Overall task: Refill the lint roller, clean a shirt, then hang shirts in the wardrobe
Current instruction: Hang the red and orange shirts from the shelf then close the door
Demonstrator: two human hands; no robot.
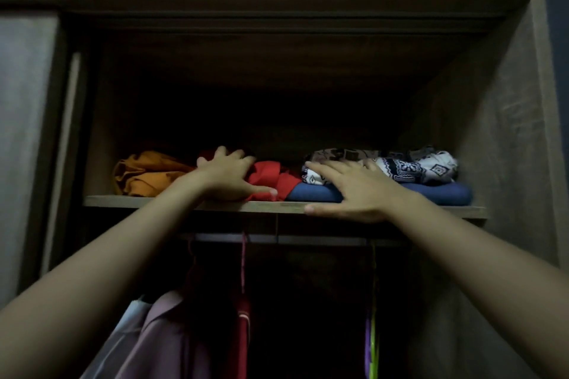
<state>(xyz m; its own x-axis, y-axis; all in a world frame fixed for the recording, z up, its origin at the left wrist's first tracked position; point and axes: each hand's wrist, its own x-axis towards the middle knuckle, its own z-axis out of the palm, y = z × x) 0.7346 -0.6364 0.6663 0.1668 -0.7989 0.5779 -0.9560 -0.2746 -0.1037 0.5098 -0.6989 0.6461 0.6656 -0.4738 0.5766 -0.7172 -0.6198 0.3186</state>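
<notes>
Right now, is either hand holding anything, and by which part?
Left hand grips the red garment at its left end, fingers curled over the top, thumb along the front. Right hand rests flat on the patterned cloth, holding nothing.

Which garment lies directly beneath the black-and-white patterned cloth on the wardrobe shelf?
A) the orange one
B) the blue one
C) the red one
B: the patterned cloth sits stacked on the folded blue garment at the right end of the shelf.
</notes>
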